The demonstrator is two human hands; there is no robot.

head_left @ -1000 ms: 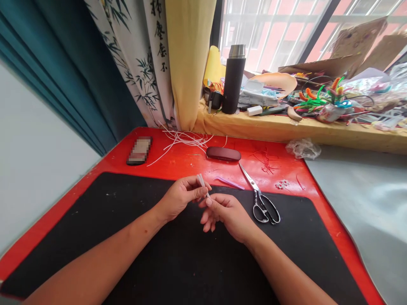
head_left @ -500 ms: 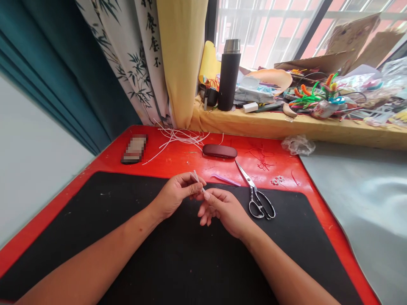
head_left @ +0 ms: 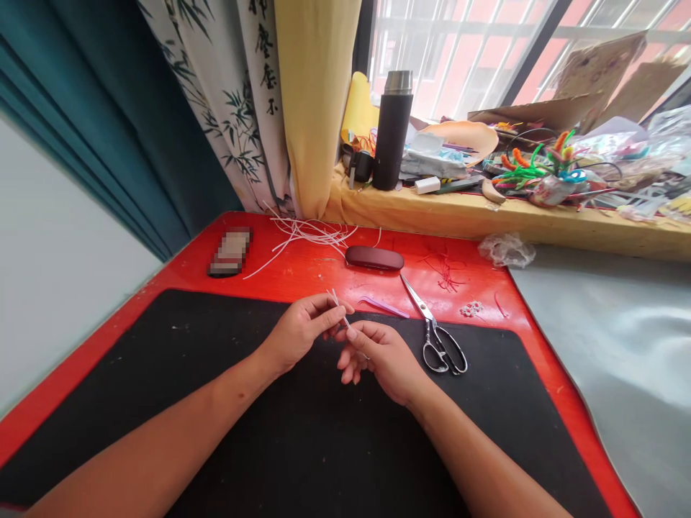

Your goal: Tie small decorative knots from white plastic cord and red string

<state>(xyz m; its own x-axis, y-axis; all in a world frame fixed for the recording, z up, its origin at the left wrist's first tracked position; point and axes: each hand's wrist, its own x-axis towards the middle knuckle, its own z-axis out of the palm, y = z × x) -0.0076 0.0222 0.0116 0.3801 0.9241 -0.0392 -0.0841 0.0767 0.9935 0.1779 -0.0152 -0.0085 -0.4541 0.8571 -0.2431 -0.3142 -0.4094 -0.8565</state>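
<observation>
Apparently light, bendy, slick: white strands [head_left: 335, 296], pinched in both left hand [head_left: 299, 331] and right hand [head_left: 386, 354], near far edge of mat [head_left: 324, 453]. Best held close to the ends.

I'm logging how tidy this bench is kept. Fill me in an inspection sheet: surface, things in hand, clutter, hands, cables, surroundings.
Surface: black mat on a red table; a few pale specks on the mat.
Things in hand: thin white strands, held between both hands.
Clutter: scissors, handles on the mat and tips on the table; maroon case; purple tool; red threads; loose heap of white strands.
Hands: left hand and right hand each pinch the thin white strands.
Cables: none certain; the crowded sill is hard to read.
Surroundings: window beyond the sill, black flask on it, yellow curtain beside.
</observation>
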